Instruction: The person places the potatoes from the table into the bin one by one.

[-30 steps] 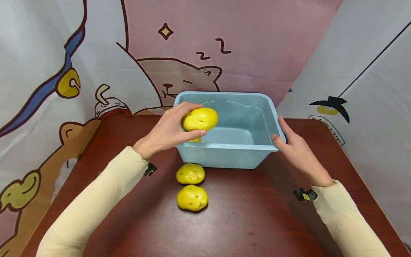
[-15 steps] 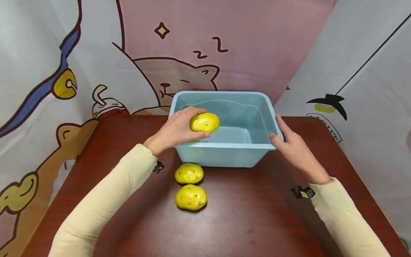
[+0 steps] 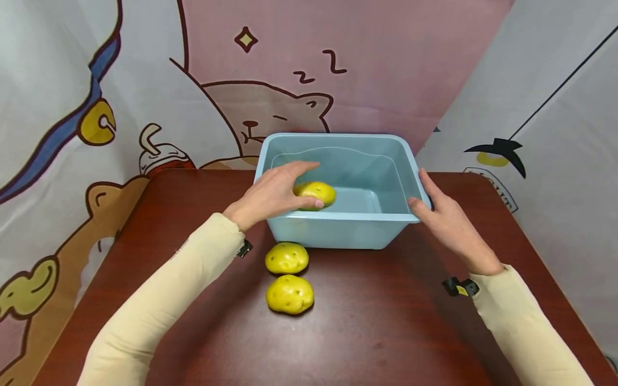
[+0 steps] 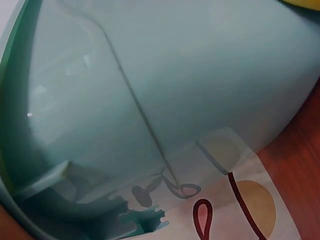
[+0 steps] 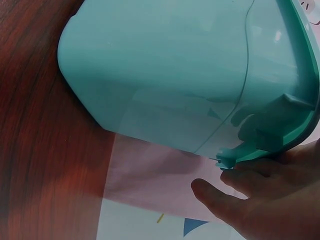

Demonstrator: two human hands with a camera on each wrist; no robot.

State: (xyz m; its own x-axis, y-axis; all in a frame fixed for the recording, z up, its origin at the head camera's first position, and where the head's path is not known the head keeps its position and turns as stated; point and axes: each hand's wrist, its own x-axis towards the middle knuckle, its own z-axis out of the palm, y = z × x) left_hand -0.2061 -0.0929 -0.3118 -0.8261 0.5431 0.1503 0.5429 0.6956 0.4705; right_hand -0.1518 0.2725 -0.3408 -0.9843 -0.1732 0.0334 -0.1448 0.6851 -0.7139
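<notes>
In the head view my left hand [image 3: 272,193] reaches over the near left rim of a light blue plastic bin [image 3: 338,233]. Its fingers are spread, the index finger clear above a yellow potato [image 3: 321,190] inside; the thumb passes in front of that potato. Whether the hand still touches it I cannot tell. My right hand [image 3: 449,225] grips the bin's right rim, thumb on top and fingers outside; the right wrist view shows those fingers [image 5: 250,180] under the rim. Two more yellow potatoes lie before the bin, one nearer it [image 3: 287,258] and another potato [image 3: 289,294] closer to me.
Everything stands on a dark red-brown wooden table [image 3: 376,321]. A printed cartoon cloth [image 3: 386,64] hangs behind the table and at its sides. The bin sits near the table's back edge, close to the cloth.
My left hand has moved slightly right with the potato, then spread its fingers as the potato went lower in the bin. My right hand stays on the rim.
</notes>
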